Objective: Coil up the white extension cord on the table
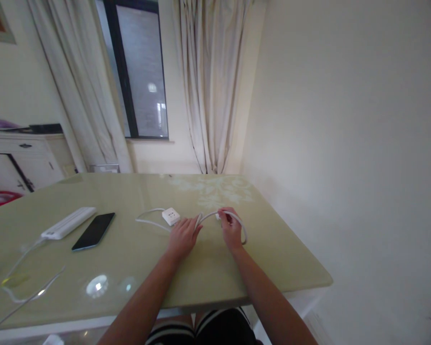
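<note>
A white cable (209, 215) runs between my two hands above the table. My left hand (184, 234) is closed around a bunched part of it, low over the tabletop. My right hand (231, 227) pinches the cable farther right, where it curves down past my wrist in a loop. A small white piece, perhaps the plug, shows beside my right fingertips, mostly hidden. Just beyond my left hand lies a white square socket block (171, 216) with dark holes on its face. A slack loop of the cable rests on the table left of that block.
On the pale green table (136, 282), a black phone (94, 232) lies at the left beside a long white power strip (69, 223). The strip's cord (21, 261) trails to the near left edge. A wall (345, 143) borders the table's right side.
</note>
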{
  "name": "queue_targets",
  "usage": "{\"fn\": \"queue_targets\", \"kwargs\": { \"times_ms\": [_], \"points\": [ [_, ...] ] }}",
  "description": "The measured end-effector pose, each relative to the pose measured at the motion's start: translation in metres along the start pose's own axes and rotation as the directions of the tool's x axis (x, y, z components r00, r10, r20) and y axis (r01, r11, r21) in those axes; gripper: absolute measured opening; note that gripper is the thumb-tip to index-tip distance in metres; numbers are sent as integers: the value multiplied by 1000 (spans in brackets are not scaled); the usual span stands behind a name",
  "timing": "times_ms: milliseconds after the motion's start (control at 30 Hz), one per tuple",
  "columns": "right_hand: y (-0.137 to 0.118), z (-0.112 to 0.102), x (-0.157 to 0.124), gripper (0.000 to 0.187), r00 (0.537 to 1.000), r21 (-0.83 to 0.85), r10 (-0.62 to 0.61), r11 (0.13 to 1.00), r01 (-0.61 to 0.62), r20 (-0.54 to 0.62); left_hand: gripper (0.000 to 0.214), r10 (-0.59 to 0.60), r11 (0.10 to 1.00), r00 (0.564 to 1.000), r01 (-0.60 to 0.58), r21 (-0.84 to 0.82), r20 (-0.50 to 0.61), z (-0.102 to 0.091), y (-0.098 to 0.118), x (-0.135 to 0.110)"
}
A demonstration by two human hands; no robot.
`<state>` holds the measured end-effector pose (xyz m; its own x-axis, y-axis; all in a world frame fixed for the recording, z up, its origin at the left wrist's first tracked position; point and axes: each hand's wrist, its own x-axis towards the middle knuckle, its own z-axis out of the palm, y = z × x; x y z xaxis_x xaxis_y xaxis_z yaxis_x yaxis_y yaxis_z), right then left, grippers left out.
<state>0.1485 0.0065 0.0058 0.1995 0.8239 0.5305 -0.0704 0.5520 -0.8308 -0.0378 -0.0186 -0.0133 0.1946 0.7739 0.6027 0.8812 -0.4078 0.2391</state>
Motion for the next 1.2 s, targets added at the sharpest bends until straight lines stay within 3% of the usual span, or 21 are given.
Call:
{"fn": "queue_targets", "kwargs": {
  "times_ms": [100, 233, 400, 567, 733, 933, 1067, 1200],
  "points": [
    [0, 3, -6, 22, 989, -67, -22, 997, 33, 147, 49, -26, 999, 999, 27, 33, -32, -3, 4, 0],
    [2, 3, -7, 19, 967, -78, -5, 997, 25, 255, 49, -114, 991, 993, 115, 74, -11, -2, 11, -1],
    [2, -3, 1, 20, 959, -47, 32, 999, -19, 281, 46, -58, 998, 998, 57, 38, 26, 5, 11, -2],
    [-7, 3, -3, 23, 934, 44, 120, 989, -143, 337, 42, 75, 993, 997, -77, -84, -25, 5, 7, -6],
    [-4, 10, -6, 25, 915, 103, 172, 969, -223, 365, 40, 32, 999, 999, -32, -12, -29, 6, 15, -5],
    [5, 7, 5, 27, 891, 352, 311, 836, -422, 330, 39, -45, 997, 995, 51, 61, -86, 1, 1, 4],
    [-4, -2, 12, 29, 905, 562, 336, 710, -425, 261, 35, -57, 989, 986, 77, 128, -158, -9, -25, 7],
    [-6, -10, 19, 35, 910, 652, 340, 639, -408, 236, 36, -126, 956, 957, 187, 226, -260, -6, -44, 6]
  ]
}}
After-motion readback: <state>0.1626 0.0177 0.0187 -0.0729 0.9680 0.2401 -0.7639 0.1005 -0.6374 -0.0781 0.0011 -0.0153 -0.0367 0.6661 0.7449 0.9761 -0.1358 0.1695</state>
